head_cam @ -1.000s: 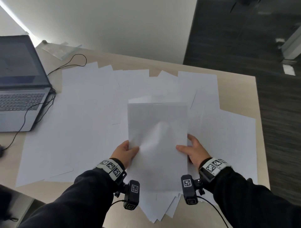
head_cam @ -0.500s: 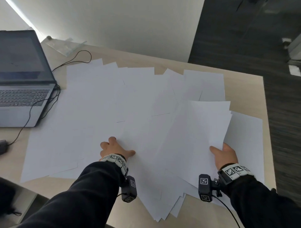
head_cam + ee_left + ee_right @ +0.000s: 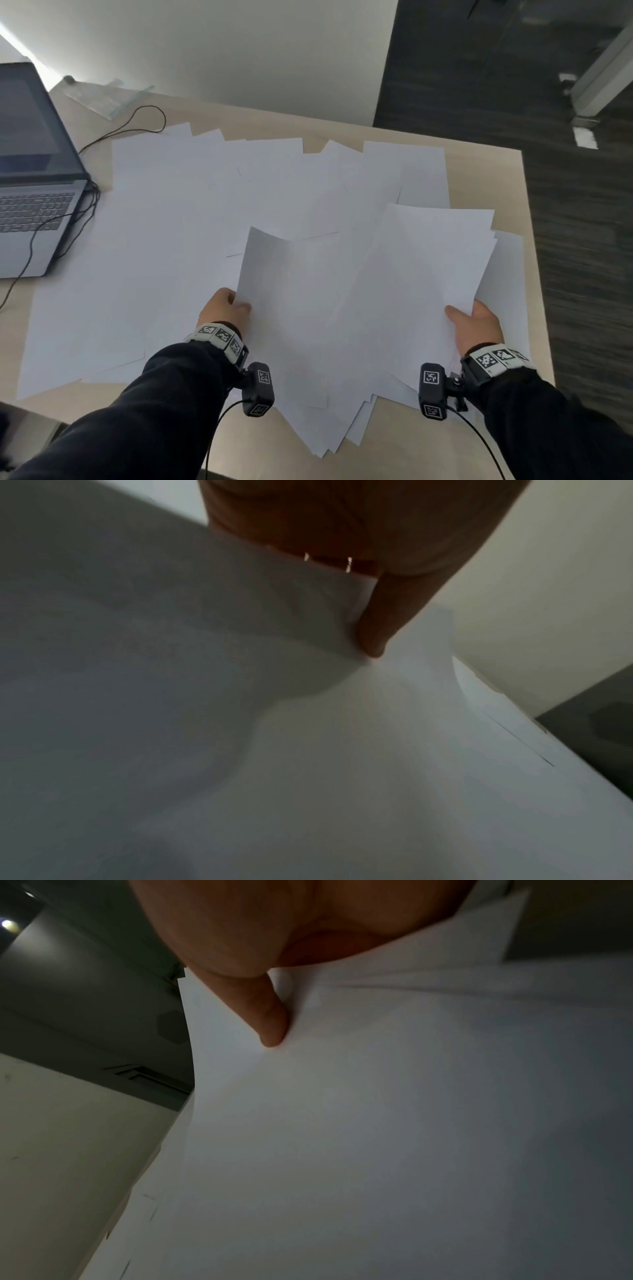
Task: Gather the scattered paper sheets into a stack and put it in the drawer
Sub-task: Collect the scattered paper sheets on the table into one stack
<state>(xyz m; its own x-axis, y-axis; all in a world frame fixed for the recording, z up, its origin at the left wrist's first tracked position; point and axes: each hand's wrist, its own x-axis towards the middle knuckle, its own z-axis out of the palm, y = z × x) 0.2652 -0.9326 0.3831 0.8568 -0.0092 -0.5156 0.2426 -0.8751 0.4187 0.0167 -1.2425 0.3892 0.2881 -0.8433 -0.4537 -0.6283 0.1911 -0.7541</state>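
Observation:
Many white paper sheets (image 3: 178, 219) lie scattered and overlapping over the light wooden desk (image 3: 489, 178). My left hand (image 3: 226, 308) pinches the near left edge of one sheet (image 3: 291, 308) and lifts it, its far corner curling up; in the left wrist view the thumb (image 3: 377, 620) presses on that sheet (image 3: 308, 750). My right hand (image 3: 474, 322) pinches a small stack of sheets (image 3: 421, 274) at its near right corner, thumb on top. In the right wrist view the thumb (image 3: 267, 1015) lies on the stack (image 3: 394, 1137). No drawer is in view.
An open grey laptop (image 3: 30, 192) stands at the desk's left, black cables (image 3: 113, 133) trailing beside it. A clear plastic sleeve (image 3: 106, 97) lies at the far left corner. Dark floor (image 3: 565, 240) runs past the desk's right edge. Some sheets overhang the near edge (image 3: 329, 442).
One second ago both hands held one stack upright at the centre. The right hand carried it to the right; the left hand let go, touched the scattered sheets, and now lifts a single sheet.

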